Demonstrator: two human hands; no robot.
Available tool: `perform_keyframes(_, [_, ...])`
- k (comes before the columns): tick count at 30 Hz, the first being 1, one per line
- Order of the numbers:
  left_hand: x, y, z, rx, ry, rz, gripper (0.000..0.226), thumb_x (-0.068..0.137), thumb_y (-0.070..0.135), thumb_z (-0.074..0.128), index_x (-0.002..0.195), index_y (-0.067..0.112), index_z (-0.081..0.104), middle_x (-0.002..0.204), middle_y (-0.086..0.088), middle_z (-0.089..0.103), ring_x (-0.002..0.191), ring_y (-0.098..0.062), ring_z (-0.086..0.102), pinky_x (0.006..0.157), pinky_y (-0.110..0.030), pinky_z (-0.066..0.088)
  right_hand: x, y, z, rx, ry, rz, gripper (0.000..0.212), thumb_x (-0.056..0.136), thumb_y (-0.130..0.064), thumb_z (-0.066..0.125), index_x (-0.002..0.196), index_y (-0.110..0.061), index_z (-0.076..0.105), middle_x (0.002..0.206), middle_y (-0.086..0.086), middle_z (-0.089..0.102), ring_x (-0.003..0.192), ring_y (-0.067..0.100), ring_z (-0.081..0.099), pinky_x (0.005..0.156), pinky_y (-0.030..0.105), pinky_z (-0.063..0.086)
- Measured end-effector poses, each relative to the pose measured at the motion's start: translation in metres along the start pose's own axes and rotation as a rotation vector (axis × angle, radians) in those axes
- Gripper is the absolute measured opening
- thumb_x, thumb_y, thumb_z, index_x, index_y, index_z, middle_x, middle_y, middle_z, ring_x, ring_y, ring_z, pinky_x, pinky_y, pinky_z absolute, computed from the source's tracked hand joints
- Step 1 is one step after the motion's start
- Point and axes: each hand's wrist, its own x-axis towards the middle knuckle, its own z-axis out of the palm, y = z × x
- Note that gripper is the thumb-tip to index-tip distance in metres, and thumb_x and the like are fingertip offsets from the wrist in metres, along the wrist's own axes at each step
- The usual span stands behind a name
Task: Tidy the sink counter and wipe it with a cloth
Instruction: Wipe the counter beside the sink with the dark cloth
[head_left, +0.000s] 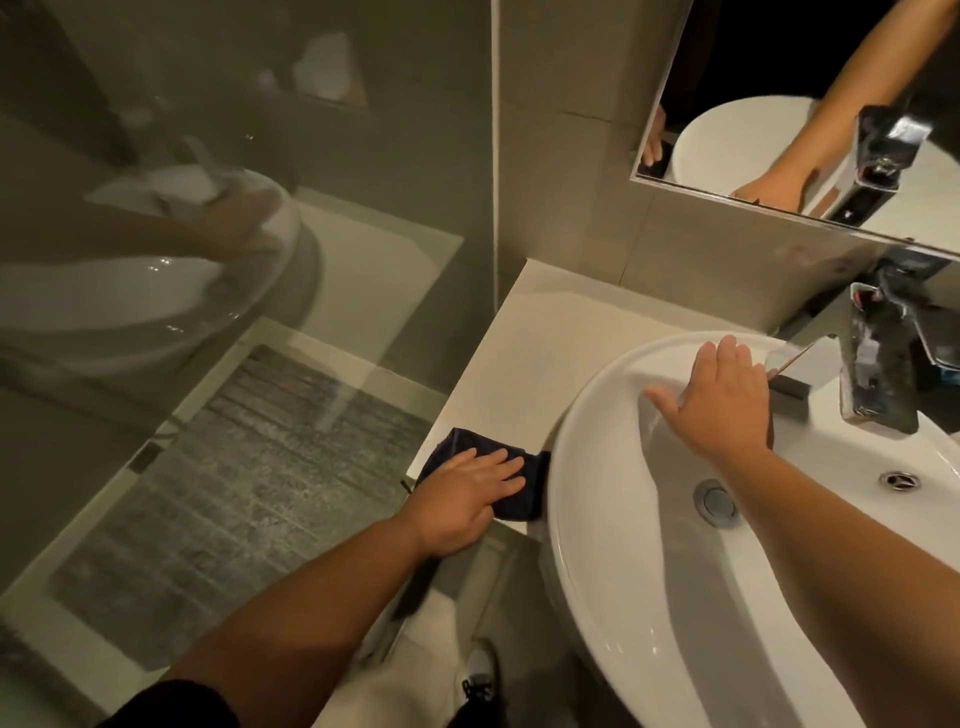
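wiping step: left hand (465, 496) flat, fingers spread, pressing dark cloth (511, 486) on tabletop (519, 353) near front edge. right hand (724, 400) open, empty, resting on basin (597, 545) rim. next: sweep cloth toward rear wall.

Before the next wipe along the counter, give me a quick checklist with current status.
1. Cloth under the left hand: ok, palm lies flat on the dark cloth at the counter's front edge.
2. Cloth fully on the counter: not ok, its near corner hangs past the edge.
3. Path ahead on the counter: ok, no items show between the cloth and the wall.
4. Right hand braced: ok, it rests open on the basin rim.
5. Items behind the tap: cannot tell, dark and partly hidden.
6. Cloth damp: cannot tell.
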Motion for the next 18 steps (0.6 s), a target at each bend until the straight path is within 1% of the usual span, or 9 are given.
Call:
perform_keyframes(5, [-0.023,0.01,0.007,0.003,0.0,-0.033,0.055,0.088,0.006,0.046,0.141,0.021,0.043,0.153,0.005,0.029,0.144,-0.012,0.016,0.117,-0.033,0.003,0.0,0.0,0.0,0.037,0.005,-0.006,0.094,0.087,-0.067,0.035,0.147,0.003,0.018,0.156,0.025,0.015,0.144,0.039,0.014,0.116,0.05,0.011])
perform_keyframes(9, [-0.037,0.021,0.012,0.014,-0.004,-0.054,0.054,0.088,0.008,0.046,0.141,0.022,0.044,0.153,0.004,0.03,0.143,-0.013,0.017,0.118,-0.035,0.005,0.002,0.003,0.003,0.018,0.007,-0.016,0.094,0.087,-0.068,0.034,0.147,0.002,0.018,0.156,0.025,0.016,0.144,0.039,0.014,0.116,0.051,0.012])
perform_keyframes(13, [-0.05,0.03,0.016,0.005,-0.004,-0.077,0.051,0.09,0.009,0.045,0.14,0.021,0.046,0.153,0.004,0.032,0.143,-0.012,0.019,0.117,-0.032,0.006,0.003,0.004,0.003,0.017,0.0,-0.015,0.095,0.086,-0.069,0.032,0.148,0.001,0.016,0.157,0.025,0.015,0.144,0.039,0.013,0.116,0.051,0.013])
perform_keyframes(16, [-0.059,0.038,0.015,-0.106,0.035,-0.142,0.049,0.089,0.008,0.046,0.137,0.019,0.05,0.149,0.003,0.039,0.139,-0.012,0.028,0.114,-0.027,0.014,0.003,0.005,0.003,0.019,-0.007,-0.013,0.094,0.087,-0.069,0.032,0.148,0.0,0.015,0.157,0.024,0.014,0.145,0.038,0.012,0.117,0.05,0.013])
perform_keyframes(18, [-0.062,0.046,0.012,-0.264,0.096,-0.262,0.046,0.088,0.009,0.045,0.132,0.018,0.055,0.14,-0.001,0.051,0.13,-0.014,0.044,0.109,-0.024,0.027,0.003,0.005,0.002,0.02,-0.012,-0.017,0.094,0.087,-0.069,0.033,0.148,0.0,0.015,0.157,0.024,0.013,0.145,0.038,0.012,0.117,0.05,0.012])
